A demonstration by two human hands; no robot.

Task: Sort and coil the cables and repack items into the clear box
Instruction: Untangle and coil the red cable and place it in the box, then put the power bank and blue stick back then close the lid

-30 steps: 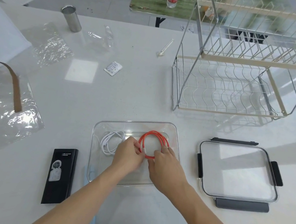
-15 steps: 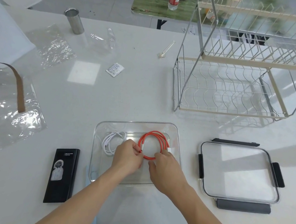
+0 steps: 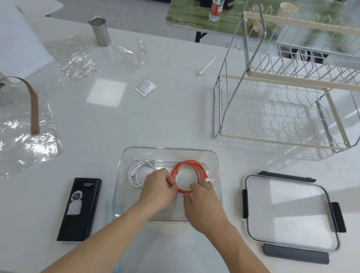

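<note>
- Far left: crinkled plastic sheet (image 3: 20, 138) flat on table (image 3: 177, 113), brown strap (image 3: 33, 107) curving over it. Second plastic sheet (image 3: 76, 63) further back.
- Back left: metal cup (image 3: 100, 32) upright, well apart from everything else. Small white packet (image 3: 145, 87) nearer mid-table.
- Black box (image 3: 80, 209) lying flat, just left of the clear box, not touching afaict.
- Clear box (image 3: 170, 151) front-center, lid off. White cable (image 3: 140, 172) coiled inside on the left side.
- Left hand (image 3: 159, 191) inside the box, thumb + fingers pinched on the left edge of the orange cable (image 3: 190, 175), at its white connector.
- Orange cable = neat round coil w/ several loops, in right half of box, beside the white one. Can't tell if it's resting on the bottom or held slightly up.
- Right hand (image 3: 204, 205) inside the box, fingers curled together, fingertips on the coil's lower-right edge. Looks like a light press/hold, not a full wrap.
- Lid (image 3: 290, 212) w/ black clips lies flat right of the box, apart from it.
- Back right: wire dish rack (image 3: 280, 113), two tiers.
</note>
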